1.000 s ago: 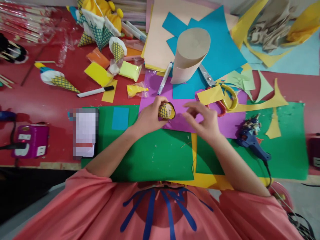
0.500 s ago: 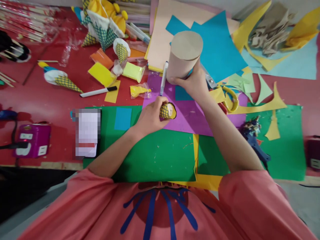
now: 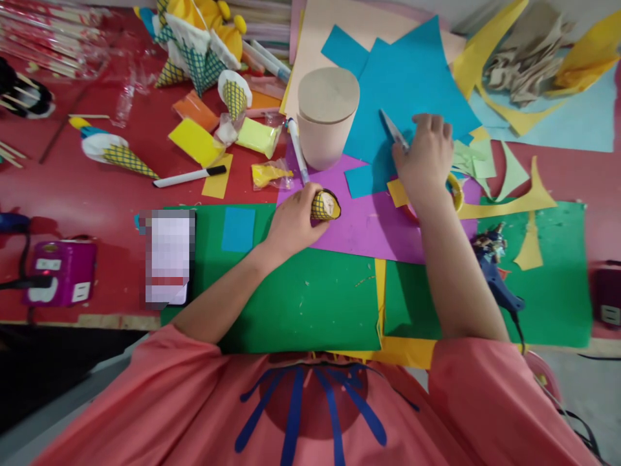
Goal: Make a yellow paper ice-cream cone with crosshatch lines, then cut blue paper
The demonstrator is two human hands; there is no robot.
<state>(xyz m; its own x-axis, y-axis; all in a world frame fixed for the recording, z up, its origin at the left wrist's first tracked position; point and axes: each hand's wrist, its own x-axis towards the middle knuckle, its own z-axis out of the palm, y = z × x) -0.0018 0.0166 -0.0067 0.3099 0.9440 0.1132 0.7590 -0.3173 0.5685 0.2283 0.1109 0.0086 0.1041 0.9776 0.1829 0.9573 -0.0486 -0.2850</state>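
Note:
My left hand [image 3: 291, 223] is closed around a small yellow paper cone [image 3: 324, 205] with a dark grid pattern, held over the purple sheet [image 3: 373, 223]. My right hand [image 3: 425, 158] lies fingers-down on a pair of scissors [image 3: 394, 131] whose metal blade sticks out over the blue paper [image 3: 412, 84]; yellow and red handles show under the wrist. A rolled beige paper cylinder [image 3: 326, 116] stands to the left of that hand, beside a white marker [image 3: 297, 150].
Green sheets [image 3: 301, 291] cover the near table. A blue glue gun [image 3: 495, 275] lies at right. A phone [image 3: 167, 259], a purple power strip [image 3: 58, 272], a black marker [image 3: 189, 176], finished cones [image 3: 116, 155] and paper scraps lie around.
My right hand left the cone, shifted the beige cylinder leftward, then let it go and came down on the scissors. My left hand kept the cone in place.

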